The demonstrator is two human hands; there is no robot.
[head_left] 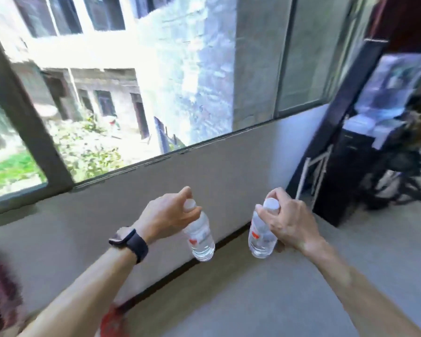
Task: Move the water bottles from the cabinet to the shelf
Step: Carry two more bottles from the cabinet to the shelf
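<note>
Head view shows two clear plastic water bottles with white caps and red-marked labels carried in mid-air above the floor, neither in a cabinet nor on a shelf. The left-hand bottle [201,238] hangs tilted from the left hand [164,216], whose fingers curl round its cap and neck. The right-hand bottle [261,239] hangs from the right hand [291,226], gripped the same way at the top. Held only by the cap end, either bottle could slip or swing, I judge, and the two bodies, near but apart, might knock together on a turn. A black smartwatch [131,242] sits on the left wrist. Beyond lie the grey concrete floor [277,302], a white wall [229,164] with a black skirting strip [178,267] and a large window [112,88] over a courtyard. To the right stands a tall dark piece of furniture [345,166] with a white metal frame [312,173] beside it; whether it is the shelf I cannot tell. That clutter could catch the right-hand bottle if the path runs close. A blurred red object [110,323] lies at the bottom edge.
</note>
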